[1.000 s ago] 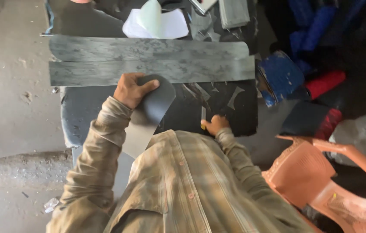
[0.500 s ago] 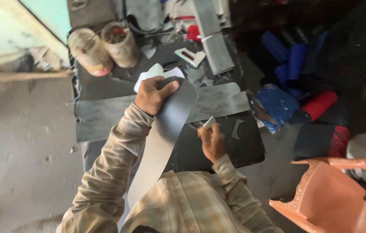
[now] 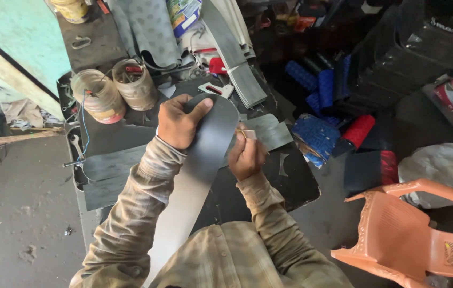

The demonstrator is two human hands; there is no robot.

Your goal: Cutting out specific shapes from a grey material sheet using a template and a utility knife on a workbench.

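Both hands are on that long dark rubber sheet [image 3: 205,160] mid-frame, left hand [image 3: 176,124] clamped on its rounded top, right hand [image 3: 247,154] pinching a small blade [image 3: 249,133] at its edge; looks floppy and light, so I'd grip near the cut.

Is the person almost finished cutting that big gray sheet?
Small cut scraps on the dark board suggest some trimming is done. Now the left hand holds the gray sheet up while the right hand works a small blade at its edge. Most of the sheet looks uncut.
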